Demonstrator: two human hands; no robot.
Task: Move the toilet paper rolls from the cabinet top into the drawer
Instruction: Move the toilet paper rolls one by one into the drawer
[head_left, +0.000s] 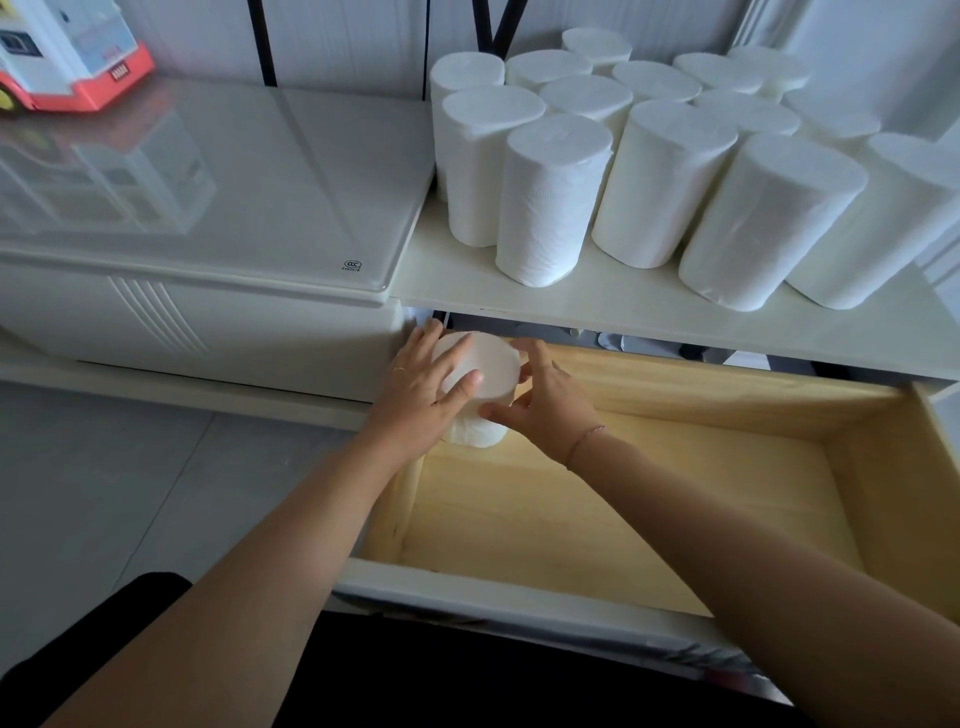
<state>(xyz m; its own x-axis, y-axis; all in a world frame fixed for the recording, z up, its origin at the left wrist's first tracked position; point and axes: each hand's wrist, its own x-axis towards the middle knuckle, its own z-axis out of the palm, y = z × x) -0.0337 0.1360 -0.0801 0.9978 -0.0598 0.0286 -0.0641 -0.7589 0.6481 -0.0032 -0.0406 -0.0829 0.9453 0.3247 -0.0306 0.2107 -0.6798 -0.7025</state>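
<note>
Pale-wood drawer (597, 519) is pulled open beneath the white cabinet top (649, 312). One toilet paper roll (491, 364) is held upright at the drawer's back left corner. Whether its base is already down on the drawer floor cannot be told.

Left hand (421, 387) is laid over the roll's top and left side, fingers nearly straight, thumb resting on the top face. Right hand (550, 400) is curled round the roll's right side, thumb in front, fingers behind.

The remaining rolls (550, 202), more than a dozen, are stood packed together on the cabinet top.

Step judged: seating of what appears to be the first roll. The task is judged barely begun.

Notes for a good placement:
- The roll should be pushed flush against both corner walls and kept upright, so later rows can be packed tight.
- Only light pressure is advised, as the soft paper is likely dented easily.
- Release is best made once the base is felt flat.
- Knuckle clearance under the cabinet top's overhang should be watched.
</note>
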